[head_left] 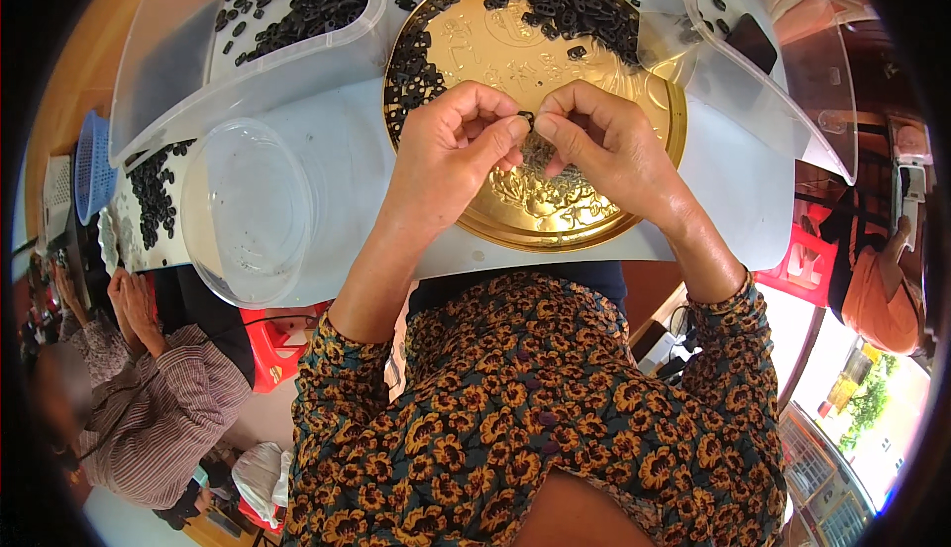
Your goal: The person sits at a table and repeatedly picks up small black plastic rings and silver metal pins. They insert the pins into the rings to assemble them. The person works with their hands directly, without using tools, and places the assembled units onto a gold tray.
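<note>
A black piece (527, 117) sits between both hands (446, 156) (616, 156).

Left hand (441, 156) and right hand (616, 149) close together, fingers (483, 98) of both in a pinch, forearms (376, 274) angled inward.

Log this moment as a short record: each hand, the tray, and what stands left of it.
Left hand: thumb and fingers pinch a small black piece
Right hand: fingertips close beside that piece; contact unclear
Position: both hands over the gold tray
On tray: many loose black pieces, toward its far and left edges
Left of tray: clear round container on the pale table
</note>
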{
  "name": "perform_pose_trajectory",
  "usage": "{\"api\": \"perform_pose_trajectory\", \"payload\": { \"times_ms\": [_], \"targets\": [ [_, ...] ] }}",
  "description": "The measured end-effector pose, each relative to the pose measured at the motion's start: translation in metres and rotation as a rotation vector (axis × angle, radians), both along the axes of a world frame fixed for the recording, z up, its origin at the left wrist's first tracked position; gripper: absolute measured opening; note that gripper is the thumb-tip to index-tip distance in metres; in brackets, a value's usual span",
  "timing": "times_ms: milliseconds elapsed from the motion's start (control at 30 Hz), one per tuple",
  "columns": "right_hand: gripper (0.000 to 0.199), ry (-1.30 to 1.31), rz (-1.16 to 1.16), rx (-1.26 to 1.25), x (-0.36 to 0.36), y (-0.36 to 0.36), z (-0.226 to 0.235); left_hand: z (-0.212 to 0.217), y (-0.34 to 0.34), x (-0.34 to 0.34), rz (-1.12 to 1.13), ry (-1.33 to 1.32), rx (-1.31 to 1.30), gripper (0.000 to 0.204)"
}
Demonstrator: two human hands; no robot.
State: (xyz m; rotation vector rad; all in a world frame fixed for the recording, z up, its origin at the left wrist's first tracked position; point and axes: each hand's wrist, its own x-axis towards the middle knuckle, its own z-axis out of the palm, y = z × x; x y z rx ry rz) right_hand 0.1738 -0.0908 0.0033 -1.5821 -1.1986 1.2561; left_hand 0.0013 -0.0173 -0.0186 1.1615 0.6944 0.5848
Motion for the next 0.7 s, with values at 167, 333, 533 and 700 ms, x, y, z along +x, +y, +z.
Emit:
{"api": "perform_pose_trajectory", "payload": {
  "times_ms": [167, 333, 533, 700],
  "targets": [
    [0.022, -0.599, 0.002, 0.413, 0.025, 0.013, -0.008, -0.006, 0.001, -0.003, 0.012, -0.036, -0.056, 0.010],
    [0.021, -1.116, -0.018, 0.376, 0.032, 0.022, -0.028, -0.005, 0.001, -0.005, 0.036, -0.056, -0.072, 0.010],
    [0.018, -1.167, 0.053, 0.249, 0.031, 0.027, -0.026, -0.007, 0.001, -0.008, 0.075, -0.081, -0.086, 0.011],
    [0.019, -1.118, 0.037, 0.307, 0.028, 0.039, -0.021, -0.008, 0.000, -0.010, 0.090, -0.105, -0.106, 0.012]
  ]
}}
